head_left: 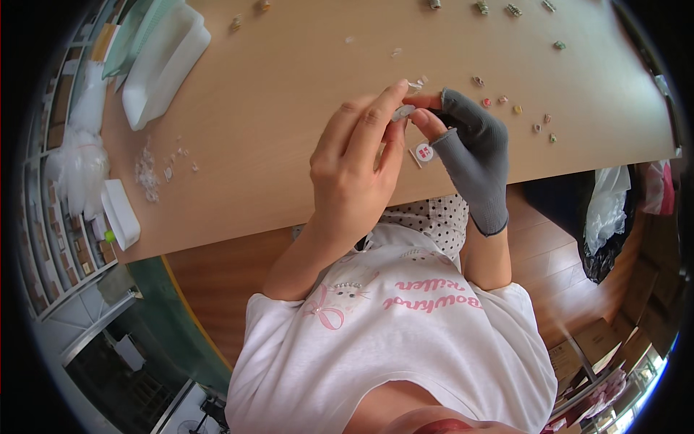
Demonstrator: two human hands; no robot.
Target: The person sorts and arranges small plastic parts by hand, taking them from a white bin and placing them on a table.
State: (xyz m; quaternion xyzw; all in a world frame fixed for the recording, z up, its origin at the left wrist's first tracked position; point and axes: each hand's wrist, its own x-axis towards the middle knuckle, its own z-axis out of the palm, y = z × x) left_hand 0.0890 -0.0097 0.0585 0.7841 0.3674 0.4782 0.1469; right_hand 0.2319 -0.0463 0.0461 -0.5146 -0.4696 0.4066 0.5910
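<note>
A small whitish, see-through piece (403,113) is pinched between my two hands over the near part of the table. My bare left hand (358,148) has its fingers bent and their tips closed on the piece's left side. My right hand (470,141), in a grey glove that leaves the fingertips bare, grips it from the right with thumb and index finger. What exactly the piece is, I cannot make out. Just beyond the fingertips lie a few clear scraps (417,85). Below the right thumb sits a small white tag with a red mark (423,152).
Several small coloured pieces (517,110) lie on the wooden table (267,130) to the right, with more along its far side. At the left are a white bin (163,72), loose clear bits (148,173), a plastic bag (81,170) and a white tray (121,215).
</note>
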